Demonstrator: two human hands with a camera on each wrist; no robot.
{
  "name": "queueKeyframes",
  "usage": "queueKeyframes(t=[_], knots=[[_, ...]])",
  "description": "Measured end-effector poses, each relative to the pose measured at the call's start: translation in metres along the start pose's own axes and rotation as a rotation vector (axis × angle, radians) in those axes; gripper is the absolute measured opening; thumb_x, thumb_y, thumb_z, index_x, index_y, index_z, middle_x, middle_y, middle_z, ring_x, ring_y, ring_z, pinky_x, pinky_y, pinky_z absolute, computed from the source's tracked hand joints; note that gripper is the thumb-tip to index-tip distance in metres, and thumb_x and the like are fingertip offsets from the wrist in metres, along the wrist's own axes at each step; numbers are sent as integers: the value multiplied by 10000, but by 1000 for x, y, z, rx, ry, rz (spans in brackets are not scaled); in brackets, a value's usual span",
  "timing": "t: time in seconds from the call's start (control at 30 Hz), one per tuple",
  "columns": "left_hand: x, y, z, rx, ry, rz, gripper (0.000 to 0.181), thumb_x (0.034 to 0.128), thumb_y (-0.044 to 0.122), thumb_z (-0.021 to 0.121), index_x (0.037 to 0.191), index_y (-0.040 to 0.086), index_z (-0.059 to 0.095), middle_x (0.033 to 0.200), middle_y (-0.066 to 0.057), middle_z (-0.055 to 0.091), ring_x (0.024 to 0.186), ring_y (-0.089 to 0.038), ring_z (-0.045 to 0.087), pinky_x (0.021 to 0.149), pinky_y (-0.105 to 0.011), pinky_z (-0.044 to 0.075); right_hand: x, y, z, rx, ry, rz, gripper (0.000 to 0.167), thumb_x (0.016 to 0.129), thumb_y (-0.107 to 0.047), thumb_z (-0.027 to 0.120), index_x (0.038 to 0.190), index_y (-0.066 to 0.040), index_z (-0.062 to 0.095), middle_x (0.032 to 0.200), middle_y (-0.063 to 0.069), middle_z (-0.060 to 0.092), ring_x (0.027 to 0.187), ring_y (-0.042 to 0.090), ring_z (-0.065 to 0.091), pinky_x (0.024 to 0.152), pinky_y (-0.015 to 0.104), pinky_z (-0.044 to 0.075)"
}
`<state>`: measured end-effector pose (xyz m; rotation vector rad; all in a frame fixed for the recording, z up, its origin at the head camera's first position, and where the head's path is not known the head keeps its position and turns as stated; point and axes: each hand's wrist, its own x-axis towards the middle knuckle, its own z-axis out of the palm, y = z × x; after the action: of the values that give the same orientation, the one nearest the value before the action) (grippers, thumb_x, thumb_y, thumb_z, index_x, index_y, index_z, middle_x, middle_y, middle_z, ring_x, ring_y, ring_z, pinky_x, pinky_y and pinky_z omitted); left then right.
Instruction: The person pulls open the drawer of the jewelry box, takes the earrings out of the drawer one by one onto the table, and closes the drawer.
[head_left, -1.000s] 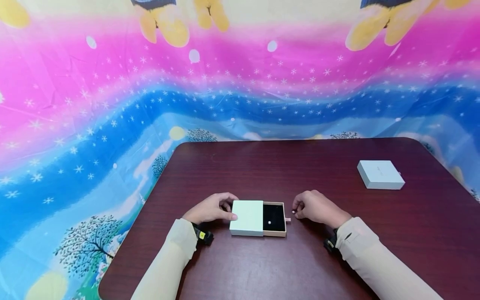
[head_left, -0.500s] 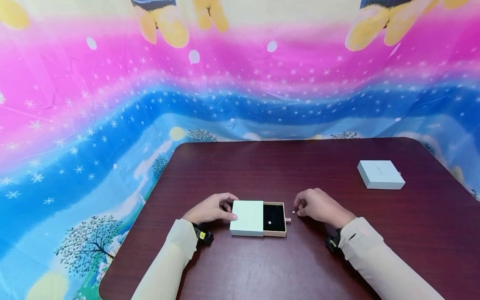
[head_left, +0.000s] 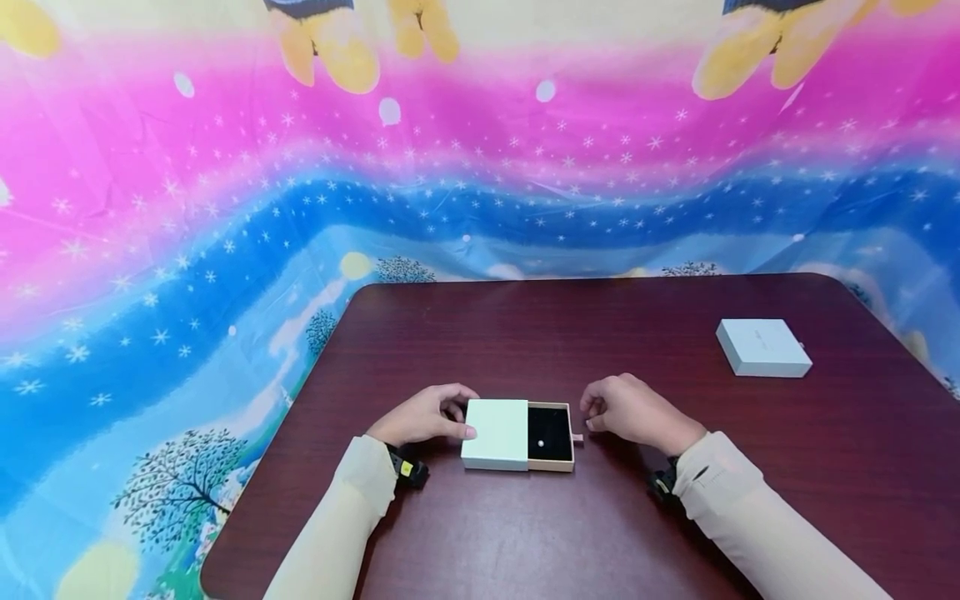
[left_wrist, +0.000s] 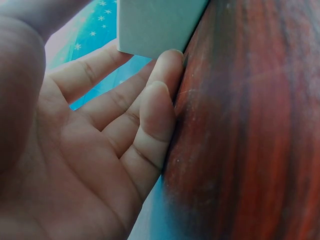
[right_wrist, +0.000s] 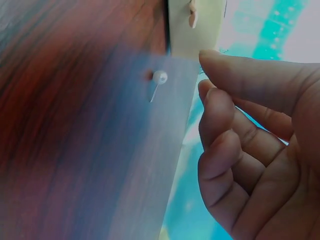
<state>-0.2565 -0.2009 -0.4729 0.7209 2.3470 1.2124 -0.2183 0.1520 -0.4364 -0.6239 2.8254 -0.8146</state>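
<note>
Head view: gripping white box [head_left: 495,435] at nine o'clock with left hand [head_left: 420,419], with loosely curled right hand [head_left: 632,414] at three.

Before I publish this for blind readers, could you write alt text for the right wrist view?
A pearl-headed pin rests on a glossy reddish-brown table, with a gap between it and the bent fingers of a right hand. Part of a pale box with a small tab shows at the top.
</note>
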Motion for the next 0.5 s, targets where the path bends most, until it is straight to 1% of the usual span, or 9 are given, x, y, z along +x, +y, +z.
queueKeyframes(t=[0.17,0.27,0.4,0.5], knots=[[0,-1,-1,6,-6,6,555,811,348,807,1290,180,583,964,-31,646,892,-195,606,722,-356,507,2,-7,-1,16,16,-38,147,811,-23,760,901,-133,720,787,-81,630,708,83,574,627,302,489],[0,-1,-2,6,-6,5,550,812,340,807,1289,180,584,969,-32,645,893,-198,605,723,-358,506,3,-11,1,33,21,-62,154,822,-10,741,884,-148,716,771,-86,633,693,78,577,614,301,487],[0,0,-1,7,-7,6,556,805,353,811,1285,185,586,984,-28,644,891,-194,608,730,-361,508,3,-14,2,51,14,-72,149,831,-11,735,873,-152,710,759,-87,634,674,75,578,594,297,487],[0,1,-1,11,-8,7,564,801,365,812,1286,186,586,983,-20,647,886,-192,612,725,-355,511,3,-16,3,45,14,-75,133,830,-27,745,877,-147,711,755,-95,628,669,68,576,592,290,488]])
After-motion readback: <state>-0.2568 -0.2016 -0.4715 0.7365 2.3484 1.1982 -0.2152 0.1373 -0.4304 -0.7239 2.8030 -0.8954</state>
